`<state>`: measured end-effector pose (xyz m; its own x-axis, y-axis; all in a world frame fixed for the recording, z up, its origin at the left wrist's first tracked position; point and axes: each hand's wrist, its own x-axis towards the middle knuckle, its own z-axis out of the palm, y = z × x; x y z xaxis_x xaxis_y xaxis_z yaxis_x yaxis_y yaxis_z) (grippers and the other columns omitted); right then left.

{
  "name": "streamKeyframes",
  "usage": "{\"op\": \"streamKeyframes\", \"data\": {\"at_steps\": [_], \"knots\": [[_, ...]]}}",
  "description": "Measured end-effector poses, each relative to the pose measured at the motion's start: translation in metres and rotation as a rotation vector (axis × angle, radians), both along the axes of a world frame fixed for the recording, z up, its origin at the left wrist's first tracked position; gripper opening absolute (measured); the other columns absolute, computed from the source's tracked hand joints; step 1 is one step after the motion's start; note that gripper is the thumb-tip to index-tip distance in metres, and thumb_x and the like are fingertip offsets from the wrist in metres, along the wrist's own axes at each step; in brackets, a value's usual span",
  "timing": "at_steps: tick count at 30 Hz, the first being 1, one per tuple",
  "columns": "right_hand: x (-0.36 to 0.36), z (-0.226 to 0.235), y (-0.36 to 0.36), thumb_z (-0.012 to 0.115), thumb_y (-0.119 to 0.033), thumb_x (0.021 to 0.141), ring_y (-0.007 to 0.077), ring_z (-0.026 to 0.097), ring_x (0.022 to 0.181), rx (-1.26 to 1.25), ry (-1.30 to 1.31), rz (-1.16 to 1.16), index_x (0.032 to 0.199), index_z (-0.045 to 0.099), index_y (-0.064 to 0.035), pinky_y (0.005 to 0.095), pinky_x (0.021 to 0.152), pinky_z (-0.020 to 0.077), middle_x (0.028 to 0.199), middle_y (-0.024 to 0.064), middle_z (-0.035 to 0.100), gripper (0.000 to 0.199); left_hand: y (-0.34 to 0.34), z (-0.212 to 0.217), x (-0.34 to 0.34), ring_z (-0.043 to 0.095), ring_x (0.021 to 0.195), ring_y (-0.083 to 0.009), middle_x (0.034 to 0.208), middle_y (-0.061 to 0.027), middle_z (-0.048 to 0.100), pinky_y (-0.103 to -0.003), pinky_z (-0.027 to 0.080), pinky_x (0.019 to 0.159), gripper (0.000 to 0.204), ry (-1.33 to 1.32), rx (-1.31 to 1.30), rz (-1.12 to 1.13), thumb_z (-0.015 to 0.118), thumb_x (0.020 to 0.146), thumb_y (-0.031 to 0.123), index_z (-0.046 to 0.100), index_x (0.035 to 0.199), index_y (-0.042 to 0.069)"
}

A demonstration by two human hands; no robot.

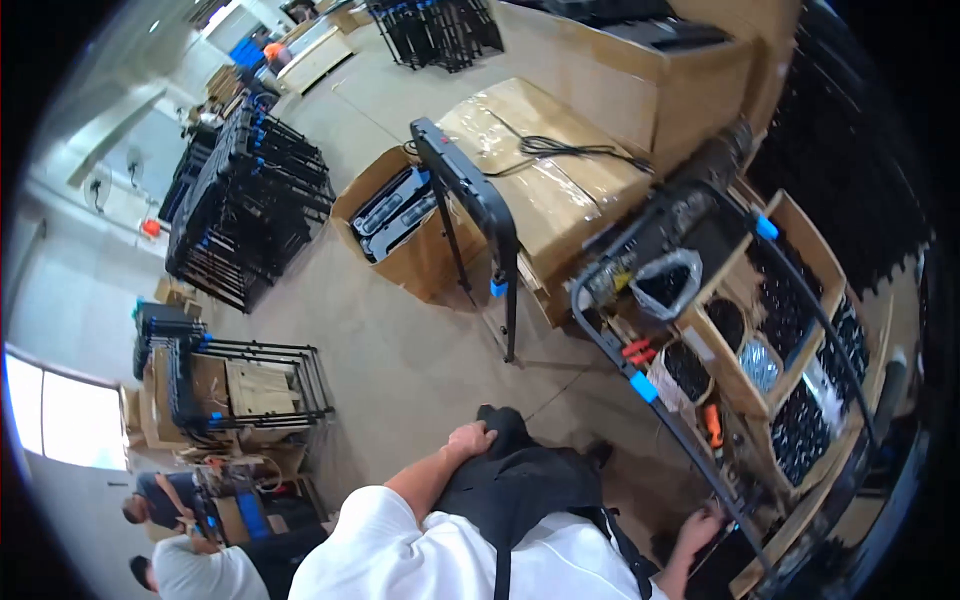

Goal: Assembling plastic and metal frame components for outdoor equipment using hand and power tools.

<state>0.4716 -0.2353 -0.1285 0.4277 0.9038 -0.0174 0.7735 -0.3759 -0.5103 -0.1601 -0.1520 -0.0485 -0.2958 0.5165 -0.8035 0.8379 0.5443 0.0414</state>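
Note:
My left hand [470,440] rests on my raised knee, on dark trouser cloth, and holds nothing. My right hand [700,525] reaches low to the right, its fingers curled at the lower bar of a black metal tube frame [610,345] with blue clips [644,387]. The frame leans across a wooden compartment tray [800,225] that holds black screws, silver parts and a clear bag. Orange and red tool handles [713,425] lie beside the frame.
A second black frame [470,190] stands upright on the concrete floor ahead. Behind it are an open cardboard box [375,175] of black parts and wrapped cartons with a cable [560,190]. Stacked black frames [250,190] fill the left. Two other people [165,500] work at lower left.

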Motion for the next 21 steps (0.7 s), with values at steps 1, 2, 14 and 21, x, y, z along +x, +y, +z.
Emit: {"op": "streamKeyframes", "data": {"at_steps": [1,2,14,21], "knots": [[-0.065,0.024,0.017,0.062,-0.004,0.092,0.0405,0.067,0.111,-0.022,0.058,0.100,0.115,0.068,0.0054,0.0460,0.102,0.0527,0.113,0.0214,0.070,0.025,-0.016,-0.009,-0.019,0.064,0.128,-0.0384,0.136,-0.0186,0.068,-0.051,0.050,0.108,0.060,-0.002,0.019,0.039,0.054,0.100,0.058,0.067,0.134,0.011],[-0.108,0.019,0.023,0.061,0.000,0.089,0.0304,0.070,0.096,-0.082,0.171,0.068,0.105,0.072,0.0025,0.0390,0.092,0.0545,0.098,0.0174,0.072,0.020,-0.024,-0.019,-0.032,0.063,0.129,-0.0381,0.136,-0.0182,0.068,-0.051,0.050,0.109,0.059,-0.043,0.041,0.072,0.054,0.100,0.057,0.067,0.135,0.011],[-0.474,0.046,0.187,0.068,-0.014,0.092,0.0132,0.068,0.082,-0.500,0.522,0.292,0.124,0.071,0.0054,0.0301,0.079,0.0560,0.099,0.0095,0.077,0.038,0.014,-0.084,-0.305,0.065,0.126,-0.0382,0.129,-0.0204,0.071,-0.047,0.051,0.108,0.055,-0.248,0.228,0.350,0.053,0.100,0.051,0.072,0.129,0.008],[-0.661,0.082,0.262,0.069,-0.018,0.090,0.0151,0.071,0.088,-0.524,0.457,0.412,0.131,0.068,0.0052,0.0295,0.082,0.0562,0.104,0.0126,0.077,0.046,0.029,-0.074,-0.493,0.064,0.126,-0.0376,0.131,-0.0190,0.071,-0.047,0.051,0.108,0.051,-0.073,0.205,0.491,0.052,0.103,0.048,0.071,0.131,0.009]]}}
